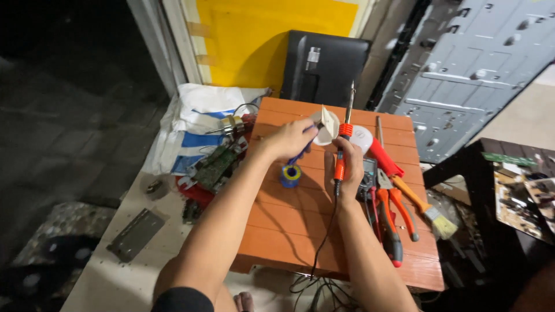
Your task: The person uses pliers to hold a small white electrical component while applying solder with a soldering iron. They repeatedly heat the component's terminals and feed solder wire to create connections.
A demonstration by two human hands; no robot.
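My right hand [345,169] grips a soldering iron [343,145] with an orange and black handle, its metal tip pointing up and away; a black cord runs from it toward me. My left hand [291,138] holds a blue-handled tool whose far end reaches a small white folded piece [328,124] over the orange slatted table [289,228]. Just below the left hand stands a blue and yellow spool [291,175]. A round white tin [362,137] lies right of the iron's tip.
Red and orange pliers [399,211], a red-handled screwdriver [383,156], a brush [436,219] and a multimeter [367,182] lie on the table's right side. Circuit boards [215,166] and a white-blue bag [193,124] sit left. A black monitor [324,66] leans behind.
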